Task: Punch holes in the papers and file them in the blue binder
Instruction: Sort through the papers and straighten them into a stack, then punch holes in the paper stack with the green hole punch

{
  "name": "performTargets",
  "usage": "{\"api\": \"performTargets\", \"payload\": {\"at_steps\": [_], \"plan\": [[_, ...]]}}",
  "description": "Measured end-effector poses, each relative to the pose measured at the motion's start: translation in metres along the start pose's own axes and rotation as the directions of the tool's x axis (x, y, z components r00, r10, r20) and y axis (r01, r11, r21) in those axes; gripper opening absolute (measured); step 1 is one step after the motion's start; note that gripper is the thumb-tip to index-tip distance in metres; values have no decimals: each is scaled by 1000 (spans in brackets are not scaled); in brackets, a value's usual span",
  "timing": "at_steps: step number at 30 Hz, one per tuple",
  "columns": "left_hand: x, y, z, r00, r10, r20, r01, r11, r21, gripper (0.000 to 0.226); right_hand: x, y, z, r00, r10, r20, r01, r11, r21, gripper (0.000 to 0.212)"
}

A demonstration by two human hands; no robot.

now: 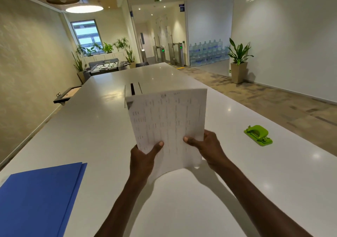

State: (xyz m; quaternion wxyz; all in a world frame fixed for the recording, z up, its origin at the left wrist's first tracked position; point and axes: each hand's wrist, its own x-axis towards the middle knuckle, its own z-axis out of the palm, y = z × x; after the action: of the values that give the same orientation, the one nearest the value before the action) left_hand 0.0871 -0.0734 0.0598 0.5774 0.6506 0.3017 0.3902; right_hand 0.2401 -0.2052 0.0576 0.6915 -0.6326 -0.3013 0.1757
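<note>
A stack of white printed papers [167, 120] is held upright above the middle of the white table [102, 127]. My left hand [142, 158] grips its lower left edge, thumb on the front. My right hand [207, 145] grips its lower right edge. The blue binder [36, 200] lies closed and flat at the near left corner of the table. A green hole punch [258, 135] sits on the table to the right of my hands, apart from them.
A cable slot [133, 89] is set in the table behind the papers. A dark tray [67, 94] juts out at the table's left edge. Carpeted floor and a potted plant [238, 62] lie to the right.
</note>
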Motion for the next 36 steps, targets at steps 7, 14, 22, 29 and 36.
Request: {"api": "performTargets", "payload": {"at_steps": [7,14,22,29,36], "plan": [[-8,-2,15,999,17,-28,-17,1000,-1,48,-3,13,-12,999,32,24,-31,998,-48,38],[-21,-24,37,995,-89,-35,90,996,15,57,-4,40,-29,995,86,47,-79,987,-137,38],[-5,-19,59,964,-257,67,260,964,-55,42,14,20,-67,999,11,42,1,965,-262,37],[7,-16,83,947,-269,177,271,963,13,32,26,30,-122,978,205,31,-184,928,-323,42],[14,-23,106,876,-357,323,366,930,35,25,33,44,-166,934,355,-42,-344,863,-371,84]]}}
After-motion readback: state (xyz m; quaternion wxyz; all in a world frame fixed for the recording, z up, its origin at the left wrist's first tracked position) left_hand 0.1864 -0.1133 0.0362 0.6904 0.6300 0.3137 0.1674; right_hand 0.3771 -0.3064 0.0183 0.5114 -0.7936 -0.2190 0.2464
